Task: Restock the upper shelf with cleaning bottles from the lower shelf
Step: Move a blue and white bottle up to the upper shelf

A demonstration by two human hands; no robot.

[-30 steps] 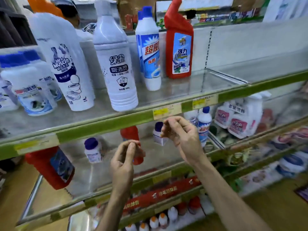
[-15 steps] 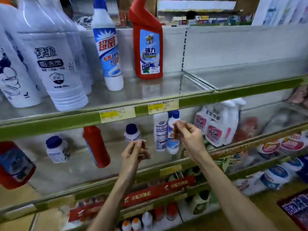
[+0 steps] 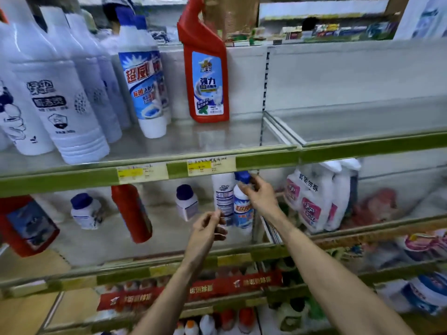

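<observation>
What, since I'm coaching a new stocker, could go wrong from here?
The right hand pinches the blue-capped white plastic bottle only near its neck; it could slip. Its cap sits close under the upper shelf's green front edge and might snag when lifted. The tall white bottle alongside could get knocked over.

blue-capped white bottle, upright on lower shelf, beside taller white bottle

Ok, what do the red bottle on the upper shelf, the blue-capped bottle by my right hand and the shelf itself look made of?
Red bottle: glossy opaque plastic, judging by its moulded bent neck and sheen. Blue-capped bottle: white plastic, smooth, with a printed wrap label. Upper shelf: probably glass or clear acrylic, since the red bottle reflects in it; which one, I cannot tell.
</observation>
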